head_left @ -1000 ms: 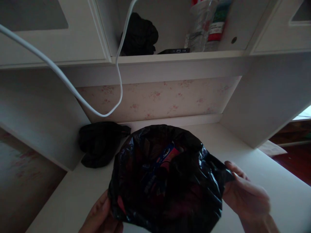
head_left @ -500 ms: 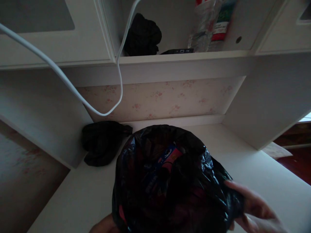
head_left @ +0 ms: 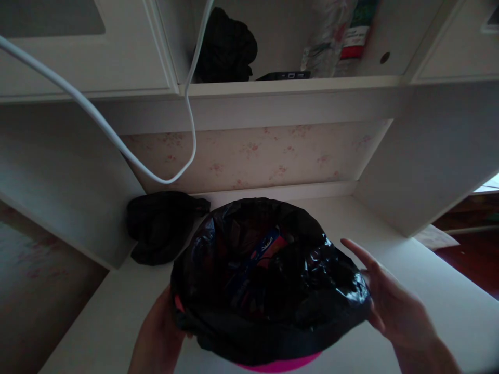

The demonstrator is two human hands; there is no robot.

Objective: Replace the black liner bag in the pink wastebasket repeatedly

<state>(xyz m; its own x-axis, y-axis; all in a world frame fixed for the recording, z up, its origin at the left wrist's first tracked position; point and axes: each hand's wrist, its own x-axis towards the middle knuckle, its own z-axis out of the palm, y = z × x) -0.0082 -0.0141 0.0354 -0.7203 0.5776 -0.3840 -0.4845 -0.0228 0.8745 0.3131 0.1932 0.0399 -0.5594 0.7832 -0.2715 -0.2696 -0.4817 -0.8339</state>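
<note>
A pink trash bin (head_left: 278, 365) lined with a black plastic bag (head_left: 261, 340) is in front of me, its mouth facing up toward me. The bag's edge is folded over the rim, and a strip of pink shows below it. Inside lies a blue and red packet (head_left: 259, 257) among dark contents. My left hand (head_left: 161, 324) grips the bin's left side, most of its fingers hidden behind the bin. At the right side my right hand (head_left: 393, 298) is open, index finger stretched out, its lower fingers against or close to the bag.
Behind the bin a black pouch-like item (head_left: 163, 226) lies on the white desk (head_left: 97, 322). A white cable (head_left: 93, 111) hangs across the upper left. The shelf above holds a dark crumpled bundle (head_left: 226, 47), a flat black device (head_left: 286, 76) and clear plastic bottles (head_left: 323, 44).
My right hand has loosened from the bag's right side and its fingers have spread. More of my left hand shows. The bag's front edge and the pink bin below have come into view.
</note>
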